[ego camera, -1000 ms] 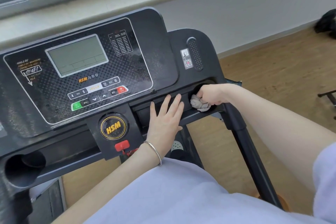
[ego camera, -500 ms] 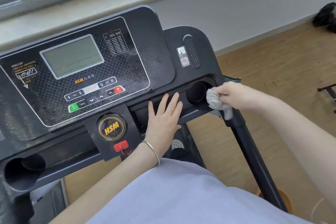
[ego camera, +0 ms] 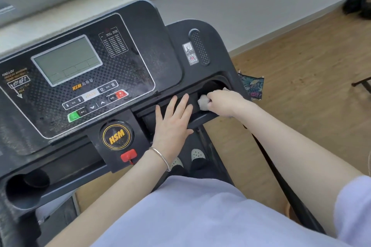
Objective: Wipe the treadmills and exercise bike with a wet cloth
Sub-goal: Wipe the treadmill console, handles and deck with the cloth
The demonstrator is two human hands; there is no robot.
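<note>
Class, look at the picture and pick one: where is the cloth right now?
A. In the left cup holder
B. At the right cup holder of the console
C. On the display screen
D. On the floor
B: the right hand grips the cloth at the rim of the right cup holder, while the left hand rests flat on the console beside it.

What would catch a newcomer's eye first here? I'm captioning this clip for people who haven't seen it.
The big black treadmill console with its grey screen fills the left and centre. At its right end, the right hand grips a bunched white cloth at the round cup holder, while the left hand rests flat on the tray beside it.
</note>
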